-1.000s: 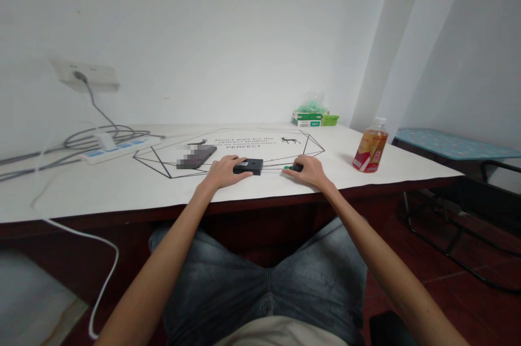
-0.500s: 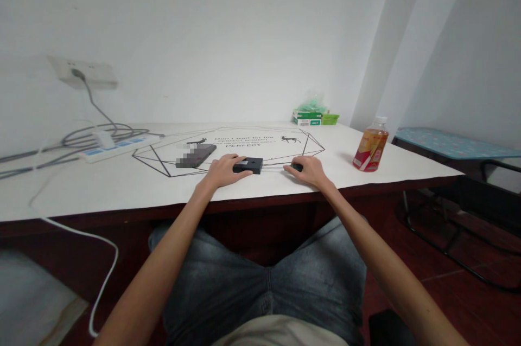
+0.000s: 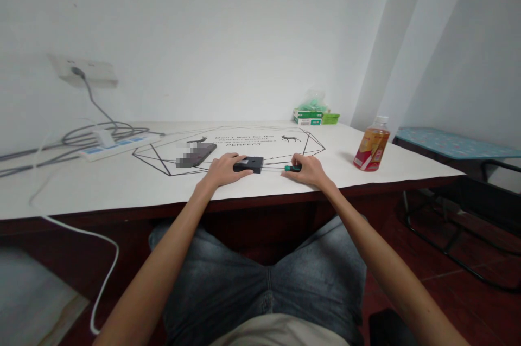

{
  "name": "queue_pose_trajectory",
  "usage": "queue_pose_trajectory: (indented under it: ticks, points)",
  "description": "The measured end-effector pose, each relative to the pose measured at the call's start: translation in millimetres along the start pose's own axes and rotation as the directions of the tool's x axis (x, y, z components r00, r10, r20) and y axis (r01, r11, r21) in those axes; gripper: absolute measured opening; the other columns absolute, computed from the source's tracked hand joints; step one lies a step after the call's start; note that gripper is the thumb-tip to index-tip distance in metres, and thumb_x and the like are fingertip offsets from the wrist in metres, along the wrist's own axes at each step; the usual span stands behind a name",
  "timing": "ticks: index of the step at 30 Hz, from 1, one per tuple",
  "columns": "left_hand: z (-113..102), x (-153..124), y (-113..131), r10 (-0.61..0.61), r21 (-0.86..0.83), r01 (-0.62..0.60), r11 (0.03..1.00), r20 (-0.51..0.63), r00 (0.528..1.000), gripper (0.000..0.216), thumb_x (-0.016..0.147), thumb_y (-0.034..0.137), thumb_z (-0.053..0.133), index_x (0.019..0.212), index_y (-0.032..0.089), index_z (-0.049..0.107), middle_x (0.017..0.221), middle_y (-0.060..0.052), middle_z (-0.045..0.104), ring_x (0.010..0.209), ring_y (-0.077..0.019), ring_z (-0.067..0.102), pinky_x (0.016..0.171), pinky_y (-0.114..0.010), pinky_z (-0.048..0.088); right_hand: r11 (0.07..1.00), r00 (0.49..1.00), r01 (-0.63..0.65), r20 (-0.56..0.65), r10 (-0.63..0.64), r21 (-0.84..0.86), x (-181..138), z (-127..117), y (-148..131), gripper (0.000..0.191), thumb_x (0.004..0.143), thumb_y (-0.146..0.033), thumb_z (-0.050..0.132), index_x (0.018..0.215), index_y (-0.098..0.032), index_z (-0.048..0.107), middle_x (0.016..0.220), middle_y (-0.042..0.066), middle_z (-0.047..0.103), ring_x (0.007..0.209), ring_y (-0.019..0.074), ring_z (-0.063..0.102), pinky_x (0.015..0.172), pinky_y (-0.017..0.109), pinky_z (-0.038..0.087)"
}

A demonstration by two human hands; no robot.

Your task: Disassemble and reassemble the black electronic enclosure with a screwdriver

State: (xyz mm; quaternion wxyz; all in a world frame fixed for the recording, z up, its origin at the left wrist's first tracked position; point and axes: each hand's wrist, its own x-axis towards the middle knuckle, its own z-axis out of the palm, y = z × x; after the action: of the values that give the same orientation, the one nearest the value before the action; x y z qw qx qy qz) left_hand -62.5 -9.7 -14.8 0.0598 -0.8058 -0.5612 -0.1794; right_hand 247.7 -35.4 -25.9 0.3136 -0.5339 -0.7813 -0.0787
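My left hand (image 3: 223, 170) is closed around the left end of a small flat black box (image 3: 254, 165), which lies on the white table; the fingers cover that end. To its right, my right hand (image 3: 310, 170) rests low over the tabletop with fingers curled on a battery (image 3: 288, 168), a small dark cylinder with a green end. The green end points left toward the box, and a gap of bare table separates the two. Most of the battery is hidden by the fingers.
A dark phone-like slab (image 3: 199, 155), partly pixelated, lies left of the box. A drink bottle (image 3: 372, 144) stands at right. Small green boxes (image 3: 308, 117) sit at the back. A power strip (image 3: 118, 146) and cables are at left. The table's front edge (image 3: 264, 197) is near my wrists.
In my right hand the battery has turned, so its green end now sticks out to the left of the fingers. My left hand and the black box have stayed put.
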Motion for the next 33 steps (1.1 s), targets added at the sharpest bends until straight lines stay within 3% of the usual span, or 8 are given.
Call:
queue_pose_trajectory:
  ticks: [5,10,18,25,29,33]
  points:
    - [0.1,-0.4,0.5,-0.003,0.010,0.003,1.000,-0.010,1.000,0.071,0.088,0.073,0.054,0.144,0.030,0.060,0.152,-0.012,0.054,0.138,-0.0380,0.050,0.109,-0.054,0.042,1.000,1.000,0.026,-0.003,-0.027,-0.016,1.1,0.5,2.2,0.042,0.093,-0.056,0.058,0.075,-0.020,0.069,0.075,0.005,0.071,0.071,0.0181,0.061,0.064,0.029,0.029]
    - [-2.7,-1.4,2.9,-0.012,0.013,0.012,1.000,0.015,1.000,0.071,0.089,0.072,0.054,0.144,0.028,0.060,0.153,-0.013,0.053,0.139,-0.0373,0.049,0.111,-0.055,0.041,0.999,0.998,0.041,-0.047,-0.042,-0.015,-0.4,-2.8,0.9,0.044,0.084,-0.061,0.069,0.071,-0.019,0.066,0.083,0.006,0.070,0.076,0.0180,0.061,0.064,0.029,0.029]
    - [-4.3,-2.0,4.5,-0.022,0.016,0.021,1.000,0.019,1.000,0.071,0.088,0.073,0.053,0.144,0.030,0.060,0.154,-0.012,0.053,0.140,-0.0379,0.048,0.112,-0.055,0.040,0.998,1.000,-0.027,-0.003,0.026,-0.060,-2.6,-3.9,-4.9,0.040,0.077,-0.060,0.074,0.088,-0.023,0.065,0.072,0.002,0.068,0.067,0.0188,0.058,0.062,0.028,0.026]
    - [-4.6,-2.3,5.0,-0.028,0.026,0.028,0.999,0.024,0.999,0.071,0.088,0.073,0.052,0.145,0.031,0.059,0.154,-0.010,0.052,0.140,-0.0369,0.047,0.113,-0.053,0.039,0.999,0.999,0.031,-0.030,-0.032,-0.043,-0.4,-0.4,0.8,0.044,0.092,-0.059,0.057,0.075,-0.020,0.069,0.075,0.006,0.070,0.072,0.0186,0.061,0.064,0.029,0.028]
    - [-3.9,-2.2,3.7,-0.018,0.002,0.018,1.000,0.016,1.000,0.071,0.088,0.073,0.053,0.144,0.030,0.060,0.154,-0.012,0.053,0.139,-0.0379,0.049,0.111,-0.055,0.039,0.999,0.998,0.027,-0.063,-0.028,-0.017,0.3,-0.5,3.4,0.046,0.085,-0.063,0.066,0.070,-0.020,0.065,0.079,0.006,0.069,0.073,0.0180,0.059,0.063,0.029,0.029]
    - [-1.8,-2.1,1.8,-0.004,-0.017,0.003,1.000,-0.010,1.000,0.069,0.087,0.072,0.056,0.142,0.031,0.062,0.152,-0.012,0.054,0.137,-0.0378,0.050,0.110,-0.055,0.041,1.000,0.999,0.007,-0.054,-0.007,0.013,-0.6,-1.3,1.9,0.042,0.078,-0.062,0.074,0.079,-0.021,0.063,0.077,0.003,0.067,0.072,0.0182,0.057,0.064,0.028,0.029]
